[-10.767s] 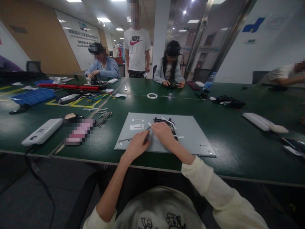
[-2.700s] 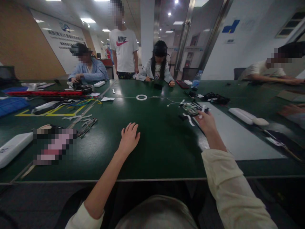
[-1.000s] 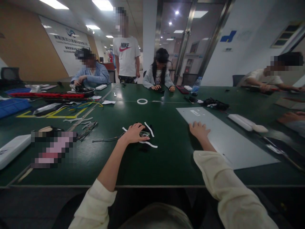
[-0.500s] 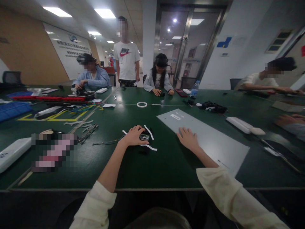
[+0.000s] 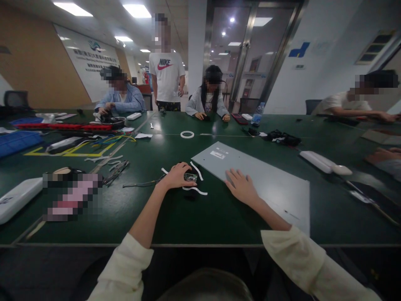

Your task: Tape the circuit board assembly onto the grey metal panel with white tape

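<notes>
My left hand (image 5: 177, 177) curls over a small circuit board (image 5: 191, 177) on the green table, thumb at its near edge and fingers at its far side. White strips (image 5: 196, 170) stick out around the board, and a dark cable (image 5: 142, 184) runs off to its left. My right hand (image 5: 242, 187) lies with fingers spread on a flat light-grey panel (image 5: 275, 188) that slants across the table. A small white label (image 5: 217, 154) is near the panel's far left corner.
A white tape ring (image 5: 187, 134) lies beyond my hands. To the left are loose cables (image 5: 116, 173), a pink pixelated item (image 5: 73, 198) and a white case (image 5: 20, 200). A white device (image 5: 316, 162) lies right of the panel. Several people sit or stand around the table.
The grey panel has slid left and turned, its far corner now closer to the circuit board. My right hand has shifted slightly left on it. My left hand stays at the board.
</notes>
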The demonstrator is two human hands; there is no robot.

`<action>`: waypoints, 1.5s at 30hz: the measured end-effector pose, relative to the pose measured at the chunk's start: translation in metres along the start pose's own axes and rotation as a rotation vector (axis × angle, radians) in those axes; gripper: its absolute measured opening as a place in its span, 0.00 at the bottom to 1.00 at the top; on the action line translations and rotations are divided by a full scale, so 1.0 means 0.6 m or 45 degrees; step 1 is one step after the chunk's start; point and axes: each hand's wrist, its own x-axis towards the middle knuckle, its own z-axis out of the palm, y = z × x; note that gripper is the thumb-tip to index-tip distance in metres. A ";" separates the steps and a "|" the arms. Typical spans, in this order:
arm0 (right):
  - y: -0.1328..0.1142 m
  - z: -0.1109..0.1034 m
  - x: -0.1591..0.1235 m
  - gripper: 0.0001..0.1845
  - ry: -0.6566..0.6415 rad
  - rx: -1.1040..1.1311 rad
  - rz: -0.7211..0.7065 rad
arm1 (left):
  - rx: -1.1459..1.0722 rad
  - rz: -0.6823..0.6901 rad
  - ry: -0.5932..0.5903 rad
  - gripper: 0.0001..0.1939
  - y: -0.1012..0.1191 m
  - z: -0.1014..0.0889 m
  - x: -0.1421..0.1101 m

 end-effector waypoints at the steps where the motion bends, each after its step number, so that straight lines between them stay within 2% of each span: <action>1: -0.002 -0.001 -0.001 0.33 0.001 -0.001 -0.006 | -0.001 0.000 0.014 0.33 0.001 0.000 0.001; 16: -0.034 -0.009 -0.015 0.34 -0.022 0.069 -0.116 | -0.103 0.019 0.211 0.31 0.009 -0.022 -0.002; 22: -0.057 -0.011 -0.022 0.33 -0.023 0.110 -0.240 | -0.077 0.030 0.278 0.31 0.014 -0.027 -0.002; 32: -0.087 -0.020 -0.031 0.33 -0.040 0.191 -0.466 | 0.031 0.014 0.299 0.32 0.031 -0.042 -0.005; 45: -0.115 -0.027 -0.043 0.33 -0.019 0.288 -0.820 | 0.077 0.094 0.341 0.33 0.041 -0.040 0.000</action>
